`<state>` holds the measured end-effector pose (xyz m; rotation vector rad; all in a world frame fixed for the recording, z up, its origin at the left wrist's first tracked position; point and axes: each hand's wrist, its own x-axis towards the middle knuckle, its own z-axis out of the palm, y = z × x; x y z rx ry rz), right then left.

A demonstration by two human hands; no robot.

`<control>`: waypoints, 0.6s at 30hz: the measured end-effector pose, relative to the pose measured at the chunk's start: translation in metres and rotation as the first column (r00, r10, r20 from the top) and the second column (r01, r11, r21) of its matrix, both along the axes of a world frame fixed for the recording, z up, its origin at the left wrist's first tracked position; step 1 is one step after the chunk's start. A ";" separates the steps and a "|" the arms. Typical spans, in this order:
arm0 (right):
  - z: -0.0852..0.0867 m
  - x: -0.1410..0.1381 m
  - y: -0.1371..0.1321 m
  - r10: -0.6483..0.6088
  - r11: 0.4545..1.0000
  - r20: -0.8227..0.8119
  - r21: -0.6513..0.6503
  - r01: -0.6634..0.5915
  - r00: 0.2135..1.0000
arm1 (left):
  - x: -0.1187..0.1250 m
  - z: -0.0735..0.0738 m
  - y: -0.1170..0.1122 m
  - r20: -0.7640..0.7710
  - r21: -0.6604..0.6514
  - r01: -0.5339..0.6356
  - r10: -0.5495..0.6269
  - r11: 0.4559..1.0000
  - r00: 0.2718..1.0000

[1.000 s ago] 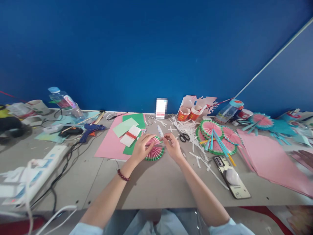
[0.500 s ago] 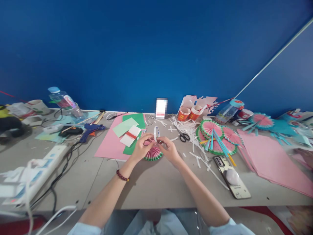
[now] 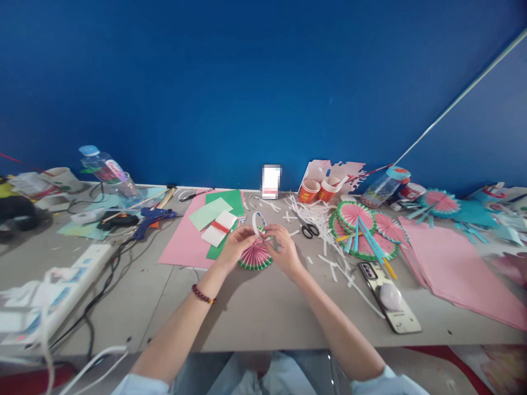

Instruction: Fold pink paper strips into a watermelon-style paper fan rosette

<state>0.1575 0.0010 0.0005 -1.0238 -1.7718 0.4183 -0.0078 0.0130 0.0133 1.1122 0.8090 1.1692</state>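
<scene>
A folded pink paper fan with a green rim [image 3: 255, 257] lies on the grey table [image 3: 255, 312] in front of me. My left hand [image 3: 237, 246] and my right hand [image 3: 281, 248] meet just above the fan. Both hands are closed in a pinch on a small white roll of tape [image 3: 258, 223], which stands upright between the fingertips over the fan's far edge. A dark bead bracelet sits on my left wrist.
Pink, green and white paper sheets [image 3: 209, 225] lie behind the fan. Black scissors [image 3: 308, 229] sit among white paper strips. Finished watermelon fans [image 3: 362, 230] and a phone [image 3: 389, 299] lie to the right, a blue glue gun [image 3: 150, 218] and cables to the left.
My hands came together over the fan. The white roll of tape turned from edge-on to upright and shifted slightly left, and the fan moved a little left.
</scene>
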 end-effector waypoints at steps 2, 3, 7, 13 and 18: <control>0.002 0.001 -0.001 -0.023 1.000 0.025 0.014 0.023 0.999 | 0.000 0.000 0.000 0.036 -0.042 0.010 -0.009 0.999 0.999; 0.003 0.002 -0.002 -0.027 0.999 0.043 0.019 0.027 0.999 | 0.000 0.000 0.001 0.060 -0.065 0.010 -0.006 0.998 0.998; 0.001 0.002 -0.001 0.002 1.000 0.131 0.021 -0.005 0.991 | 0.000 0.000 0.003 0.133 -0.122 0.009 0.007 0.992 0.991; -0.008 0.000 -0.001 -0.014 0.998 0.160 0.069 0.003 0.987 | 0.001 -0.003 0.002 -0.132 0.046 -0.203 0.208 0.978 0.969; -0.004 -0.001 -0.004 -0.042 0.997 0.147 0.073 0.032 0.988 | 0.001 -0.001 -0.005 -0.389 0.545 -0.196 0.454 0.815 0.802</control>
